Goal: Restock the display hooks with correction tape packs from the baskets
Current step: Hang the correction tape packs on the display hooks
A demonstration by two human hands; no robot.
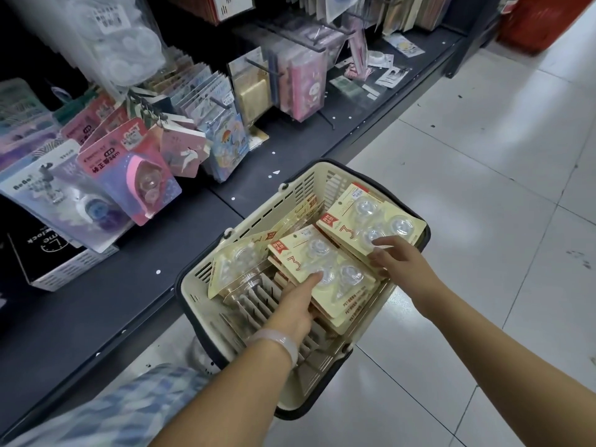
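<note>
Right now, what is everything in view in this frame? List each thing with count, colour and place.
basket: one, cream with dark rim, on the floor by the shelf base.
correction tape packs: a pile too overlapped to count, cream-yellow cards with clear blisters, inside the basket.
hanging packs: many, pink, purple and blue, on display hooks at left.
pink pouches: several, hanging further back.
shelf base: one, dark grey.
floor: white tiles.
bracelet: one, pale, left wrist.
left hand: fingers on the front pack.
right hand: fingers on the rear pack.
</note>
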